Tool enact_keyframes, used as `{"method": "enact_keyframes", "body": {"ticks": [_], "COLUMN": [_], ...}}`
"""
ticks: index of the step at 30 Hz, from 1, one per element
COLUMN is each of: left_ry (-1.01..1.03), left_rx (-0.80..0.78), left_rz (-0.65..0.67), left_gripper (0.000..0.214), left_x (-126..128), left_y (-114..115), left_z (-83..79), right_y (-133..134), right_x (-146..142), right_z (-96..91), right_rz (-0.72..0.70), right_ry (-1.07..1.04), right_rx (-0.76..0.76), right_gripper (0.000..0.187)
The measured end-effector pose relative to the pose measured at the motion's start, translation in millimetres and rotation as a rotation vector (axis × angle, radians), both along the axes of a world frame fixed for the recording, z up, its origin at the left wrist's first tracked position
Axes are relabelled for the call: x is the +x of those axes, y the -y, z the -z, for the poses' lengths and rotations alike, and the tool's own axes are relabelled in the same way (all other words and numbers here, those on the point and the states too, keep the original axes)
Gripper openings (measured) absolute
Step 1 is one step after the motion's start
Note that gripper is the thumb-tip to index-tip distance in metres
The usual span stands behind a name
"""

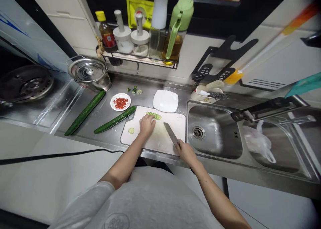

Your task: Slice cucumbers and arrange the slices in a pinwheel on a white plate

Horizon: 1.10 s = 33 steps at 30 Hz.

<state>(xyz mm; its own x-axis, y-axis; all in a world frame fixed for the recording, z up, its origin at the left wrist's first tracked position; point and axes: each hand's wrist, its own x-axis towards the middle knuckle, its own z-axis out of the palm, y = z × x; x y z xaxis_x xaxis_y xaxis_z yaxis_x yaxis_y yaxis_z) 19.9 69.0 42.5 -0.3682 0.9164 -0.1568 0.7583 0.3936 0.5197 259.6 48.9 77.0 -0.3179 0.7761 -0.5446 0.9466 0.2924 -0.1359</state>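
My left hand (147,124) rests on the white cutting board (160,140), its fingers loosely apart at the edge of a row of overlapping cucumber slices (155,116). It does not appear to grip them. A single cucumber slice (131,130) lies on the board to its left. In my right hand (185,151) is the handle of a kitchen knife (171,133). The blade points away from me and to the left, over the right part of the board, apart from the slices. One whole cucumber (115,120) leans its far end on the board's left edge.
Another cucumber (85,112) lies farther left, by a lidded steel pot (90,75). Behind the board are a plate of chopped red pieces (120,102), cucumber ends (134,89) and a white plate (165,101). A steel sink (214,132) adjoins on the right, under a faucet (269,110).
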Motion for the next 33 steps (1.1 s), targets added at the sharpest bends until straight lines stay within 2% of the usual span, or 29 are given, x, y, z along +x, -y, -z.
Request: {"method": "enact_keyframes", "body": {"ticks": [4, 8, 16, 22, 33], "left_ry": [-0.058, -0.141, -0.206, -0.228, -0.246], "left_rx": [-0.046, -0.085, -0.027, -0.03, -0.016], "left_rz": [0.075, 0.162, 0.295, 0.23, 0.336], "left_gripper": [0.035, 0.031, 0.027, 0.028, 0.027], "left_x": [12.1, 9.1, 8.0, 9.6, 8.0], "left_y": [-30.2, -42.7, -41.1, -40.7, -39.3], "left_z": [4.8, 8.9, 10.0, 10.7, 11.7], "right_y": [1.5, 4.7, 7.6, 6.4, 8.2], "right_x": [5.1, 11.7, 20.0, 17.2, 16.9], "right_z": [-1.1, 0.1, 4.0, 1.1, 2.3], "right_rz": [0.025, 0.054, 0.089, 0.1, 0.113], "right_ry": [-0.007, -0.017, -0.043, -0.049, -0.059], "right_rx": [0.0, -0.006, -0.011, -0.015, -0.027], "right_gripper": [0.027, 0.027, 0.027, 0.028, 0.026]}}
